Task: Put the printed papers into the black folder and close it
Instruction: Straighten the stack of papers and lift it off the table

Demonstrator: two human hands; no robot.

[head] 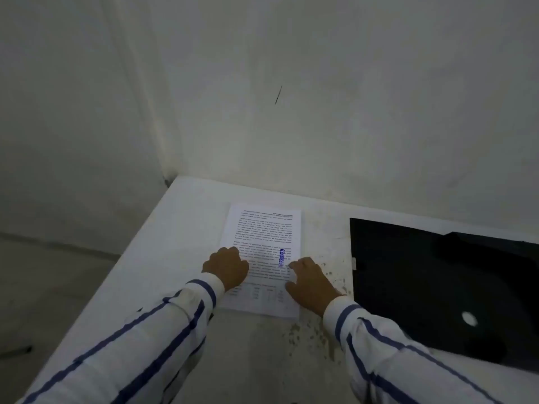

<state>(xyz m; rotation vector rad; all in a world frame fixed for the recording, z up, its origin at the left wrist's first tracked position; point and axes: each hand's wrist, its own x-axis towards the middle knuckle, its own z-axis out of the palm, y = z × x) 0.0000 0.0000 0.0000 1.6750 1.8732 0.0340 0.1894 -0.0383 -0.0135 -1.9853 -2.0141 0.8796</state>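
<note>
The printed papers (264, 228) lie flat as a stack on the white table (163, 252), text facing up, with a blue stamp near the right edge. My left hand (226, 266) rests on the stack's left side, fingers curled down onto the sheet. My right hand (310, 282) lies on the stack's right edge, fingers spread and touching the paper. The black folder (423, 287) lies flat to the right of the papers, apart from them, running out of the frame at the right.
The table stands in a corner, with white walls (320, 112) close behind it and to the left. Its left edge drops to the floor (43, 287). Dark speckles mark the tabletop between the papers and the folder.
</note>
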